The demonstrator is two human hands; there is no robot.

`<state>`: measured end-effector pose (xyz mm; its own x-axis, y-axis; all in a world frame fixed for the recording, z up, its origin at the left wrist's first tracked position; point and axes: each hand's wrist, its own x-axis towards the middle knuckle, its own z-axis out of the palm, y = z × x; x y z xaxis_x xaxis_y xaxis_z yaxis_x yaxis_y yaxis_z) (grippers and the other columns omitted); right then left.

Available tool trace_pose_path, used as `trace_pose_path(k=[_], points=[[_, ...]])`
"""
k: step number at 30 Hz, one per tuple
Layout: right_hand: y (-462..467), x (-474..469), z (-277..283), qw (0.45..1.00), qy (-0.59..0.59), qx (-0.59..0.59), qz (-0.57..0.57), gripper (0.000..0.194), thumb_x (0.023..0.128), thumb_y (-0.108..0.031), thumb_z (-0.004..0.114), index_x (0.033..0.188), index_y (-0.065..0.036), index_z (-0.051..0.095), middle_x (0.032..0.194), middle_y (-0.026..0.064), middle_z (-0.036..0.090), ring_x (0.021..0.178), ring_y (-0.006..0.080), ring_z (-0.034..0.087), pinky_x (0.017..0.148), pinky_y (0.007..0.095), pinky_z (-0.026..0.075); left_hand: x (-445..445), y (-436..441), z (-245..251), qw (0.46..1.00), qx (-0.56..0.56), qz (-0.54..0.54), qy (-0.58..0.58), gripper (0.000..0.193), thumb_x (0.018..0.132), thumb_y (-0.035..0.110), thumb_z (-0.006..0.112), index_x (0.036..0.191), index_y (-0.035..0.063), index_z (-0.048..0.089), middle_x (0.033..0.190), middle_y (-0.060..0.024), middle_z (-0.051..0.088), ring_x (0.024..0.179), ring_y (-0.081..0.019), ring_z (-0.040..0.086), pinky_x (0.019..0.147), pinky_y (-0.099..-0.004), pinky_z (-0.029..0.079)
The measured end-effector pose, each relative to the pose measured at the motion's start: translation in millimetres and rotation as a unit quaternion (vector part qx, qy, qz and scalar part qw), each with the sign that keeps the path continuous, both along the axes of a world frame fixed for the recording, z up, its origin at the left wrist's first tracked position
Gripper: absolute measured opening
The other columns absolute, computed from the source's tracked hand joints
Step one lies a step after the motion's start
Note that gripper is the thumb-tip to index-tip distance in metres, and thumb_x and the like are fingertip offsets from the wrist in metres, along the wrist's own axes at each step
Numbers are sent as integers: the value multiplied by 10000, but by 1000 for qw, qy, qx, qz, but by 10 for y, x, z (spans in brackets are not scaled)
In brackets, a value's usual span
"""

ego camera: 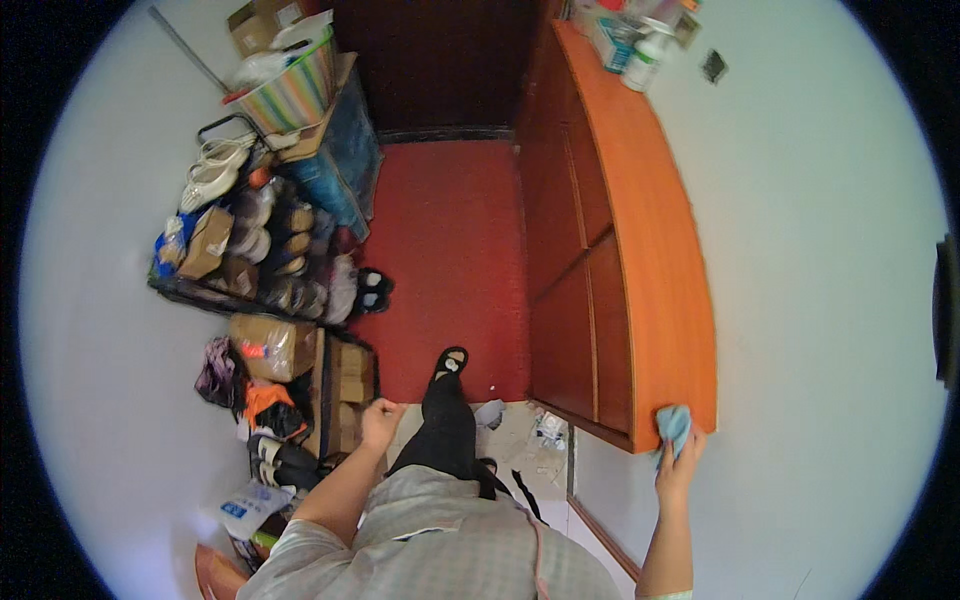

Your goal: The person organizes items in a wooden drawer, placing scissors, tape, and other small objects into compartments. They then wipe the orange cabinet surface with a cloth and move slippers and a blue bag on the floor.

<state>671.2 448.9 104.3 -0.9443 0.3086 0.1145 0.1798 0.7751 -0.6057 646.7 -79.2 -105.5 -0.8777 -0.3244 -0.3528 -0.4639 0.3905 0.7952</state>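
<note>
A light blue cloth (673, 426) is held in my right hand (681, 461), at the near end of the orange wooden top of a long cabinet (660, 262). The cloth lies against that top near its front corner. My left hand (382, 424) hangs in the air left of my leg, its fingers curled loosely; whether it holds anything small is not clear. Dark reddish-brown doors (562, 300) form the cabinet's front. On the far end of the top stand a white spray bottle (643, 64) and a teal and white box (615, 45).
To the left, a rack holds many shoes (251, 225), beside cardboard boxes (274, 349) and bags. Farther back, a striped basket (289, 94) stands on a blue cabinet (341, 161). Black shoes (373, 290) lie on the red mat (450, 225). Crumpled plastic (550, 429) lies near the cabinet's foot.
</note>
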Motion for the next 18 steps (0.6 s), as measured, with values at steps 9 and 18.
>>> trace_pose_path(k=[9,18], points=[[-220,-2424,-137,927,-130,344,66,626,1013,-375,448,1513,-36,284,1609,55,247,1439,371,250,1133,641,162,-188,390,-70,991,82,-63,-88,461,990,378,554,766,-22,599,679,-133,597,641,-229,581,643,-362,469],[-464,-2664,-129,947,-80,269,153,656,975,-299,525,1529,-55,274,1581,110,291,1442,366,253,1149,543,196,-224,505,-207,995,68,-58,-47,356,1007,306,527,855,-12,579,788,-207,615,765,-383,612,690,-454,480]])
